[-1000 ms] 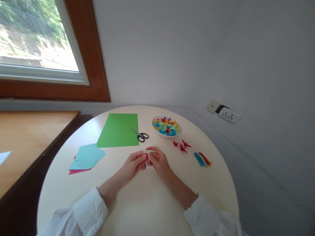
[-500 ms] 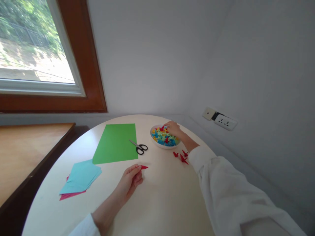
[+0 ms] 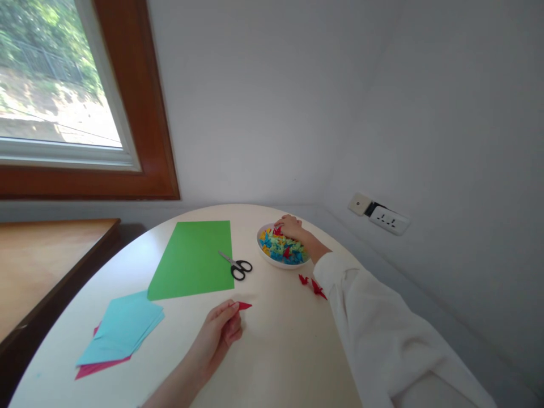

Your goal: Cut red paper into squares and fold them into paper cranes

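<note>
My left hand (image 3: 221, 327), low in the middle, pinches a small folded red paper piece (image 3: 245, 306); its pointed end sticks out to the right. My right hand (image 3: 290, 226) reaches over the far right rim of a white bowl (image 3: 275, 262). Its fingers curl down at the contents beside a red paper crane (image 3: 277, 231); whether they grip one is hidden. Small folded paper cranes (image 3: 282, 248) in blue, yellow, pale green and red fill the bowl. Two red paper cranes (image 3: 317, 288) lie on the table beside my right sleeve.
Black-handled scissors (image 3: 236, 267) rest partly on a green paper sheet (image 3: 193, 260). A stack of light blue paper (image 3: 123, 328) over pink paper (image 3: 100, 369) lies on the left. The round white table (image 3: 289, 351) stands by a wall with a socket (image 3: 389, 220).
My right hand has shifted slightly left over the bowl. One red crane on the table has gone behind my sleeve. The view has tilted a little; my left hand keeps its pinch.
</note>
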A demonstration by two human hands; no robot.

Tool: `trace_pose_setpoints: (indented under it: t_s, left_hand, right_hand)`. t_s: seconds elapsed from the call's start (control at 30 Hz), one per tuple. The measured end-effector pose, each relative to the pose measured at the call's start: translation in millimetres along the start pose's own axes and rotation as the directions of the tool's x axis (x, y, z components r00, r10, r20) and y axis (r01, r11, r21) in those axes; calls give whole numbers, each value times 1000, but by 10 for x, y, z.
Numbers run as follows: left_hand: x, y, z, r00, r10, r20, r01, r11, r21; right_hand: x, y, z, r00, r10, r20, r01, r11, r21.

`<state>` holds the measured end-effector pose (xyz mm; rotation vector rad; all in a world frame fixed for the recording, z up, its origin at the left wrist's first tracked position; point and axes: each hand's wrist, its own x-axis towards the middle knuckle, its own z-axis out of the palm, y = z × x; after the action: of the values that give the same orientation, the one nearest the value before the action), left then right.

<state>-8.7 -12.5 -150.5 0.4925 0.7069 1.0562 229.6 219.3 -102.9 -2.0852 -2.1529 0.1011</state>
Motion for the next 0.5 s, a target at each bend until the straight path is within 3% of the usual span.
trace_pose_setpoints:
  t_s: [0.23, 0.5]
  left_hand:
    - [0, 14, 0, 1000, -6, -7, 6, 1000, -8]
    - [3, 15, 16, 1000, -13, -13, 13, 1000, -25]
  right_hand:
    - [-1, 114, 6, 999, 6, 35, -5, 1000, -24]
    - [-4, 130, 50, 999, 52, -18, -52, 999, -13]
